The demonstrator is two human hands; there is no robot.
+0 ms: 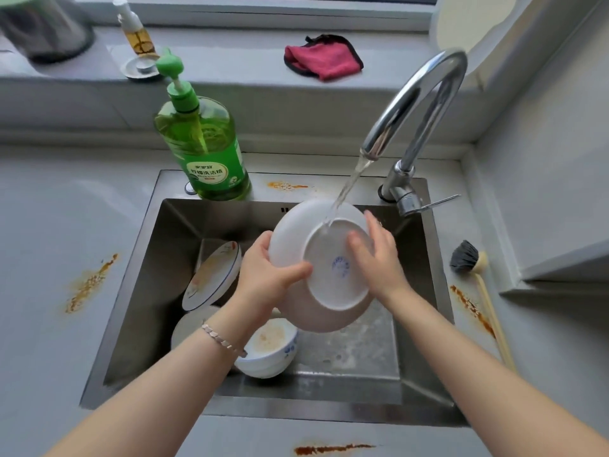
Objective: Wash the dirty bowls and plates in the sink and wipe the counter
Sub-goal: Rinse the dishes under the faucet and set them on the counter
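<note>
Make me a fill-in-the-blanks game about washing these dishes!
1. Water from the faucet falls onto a white ____.
2. The pump bottle of soap is coloured ____.
3. The bracelet is on the ____ wrist.
4. The dirty bowl sits inside the ____.

Missing words: plate; green; left; sink.

A white plate [323, 291] tilts, underside showing, above the steel sink [148, 275], water [349, 183] striking its foot ring; a soiled blue-rimmed plate [212, 275] leans by the sink's left wall; a stained blue-patterned bowl [270, 344] sits mouth-up on the bottom; orange smears [89, 285] streak the grey table [49, 225].
</note>
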